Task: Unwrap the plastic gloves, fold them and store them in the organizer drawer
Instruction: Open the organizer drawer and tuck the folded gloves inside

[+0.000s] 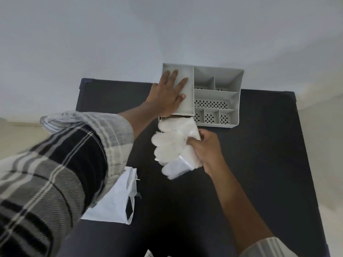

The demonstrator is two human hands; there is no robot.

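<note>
We reach our left hand point(168, 93) forward toward the far edge of the table point(259, 164), palm down and flat, its fingers point(174, 74) spread and straight. The left forearm runs up from the lower left, its plaid sleeve point(61, 160) rolled back below the elbow, leaving the wrist bare. Our right hand point(207, 149) sits nearer, around the middle of the table, knuckles up, with its fingers curled closed around the plastic gloves point(172, 145). The right forearm comes in bare from the lower right, a pale cuff point(267, 247) showing at the bottom edge.
</note>
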